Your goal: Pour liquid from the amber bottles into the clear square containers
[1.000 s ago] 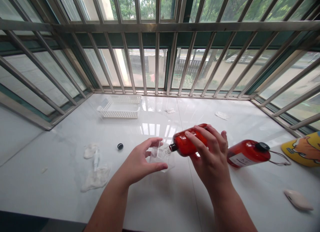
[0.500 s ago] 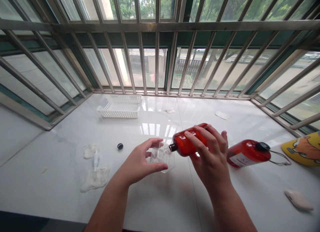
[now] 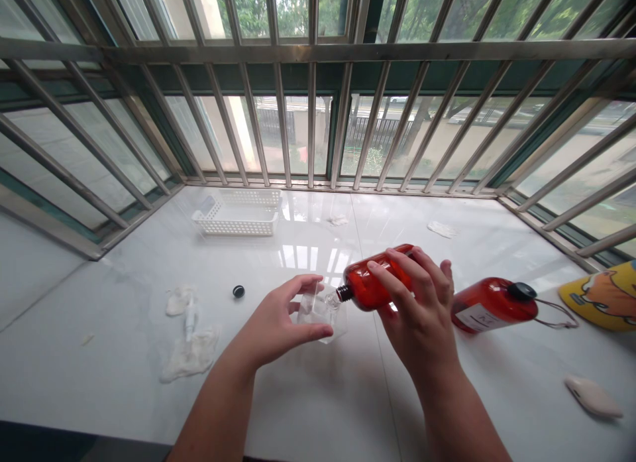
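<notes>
Amber bottle (image 3: 377,278) uncapped, tipped neck-down into clear plastic container (image 3: 318,313), mid-counter | head view: right hand (image 3: 422,316) clenched around bottle, left hand (image 3: 281,316) grasping container; black cap (image 3: 238,291) lying left on counter (image 3: 278,396) | left: container fill level unclear | vs earlier frame: almost unchanged

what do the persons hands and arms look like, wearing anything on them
The left hand and right hand are bare, with no gloves, rings or markings in view. The left forearm and right forearm are bare too, with no sleeve, watch or bracelet showing.
</notes>
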Available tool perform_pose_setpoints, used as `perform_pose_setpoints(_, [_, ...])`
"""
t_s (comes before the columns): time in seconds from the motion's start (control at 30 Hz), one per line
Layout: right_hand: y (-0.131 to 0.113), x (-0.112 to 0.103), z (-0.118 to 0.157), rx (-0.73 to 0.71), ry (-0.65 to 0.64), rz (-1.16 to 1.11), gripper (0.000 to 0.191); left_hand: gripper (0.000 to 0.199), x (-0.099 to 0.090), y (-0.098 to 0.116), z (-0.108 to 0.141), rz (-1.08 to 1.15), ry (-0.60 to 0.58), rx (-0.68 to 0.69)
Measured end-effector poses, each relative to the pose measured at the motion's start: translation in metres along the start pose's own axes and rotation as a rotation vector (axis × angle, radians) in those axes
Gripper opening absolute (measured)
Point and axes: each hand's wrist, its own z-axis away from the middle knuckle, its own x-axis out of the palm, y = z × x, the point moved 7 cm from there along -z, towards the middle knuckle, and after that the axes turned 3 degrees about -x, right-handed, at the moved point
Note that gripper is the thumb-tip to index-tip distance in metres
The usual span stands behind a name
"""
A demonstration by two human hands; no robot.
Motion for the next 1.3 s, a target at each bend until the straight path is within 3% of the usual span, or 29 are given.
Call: perform_pose_setpoints(1.3, [0.0049,0.0036,0.0037,0.002,0.007,0.041,0.061,0.079,-0.0048,-0.0077,-0.0026,-0.094,0.063,-0.034])
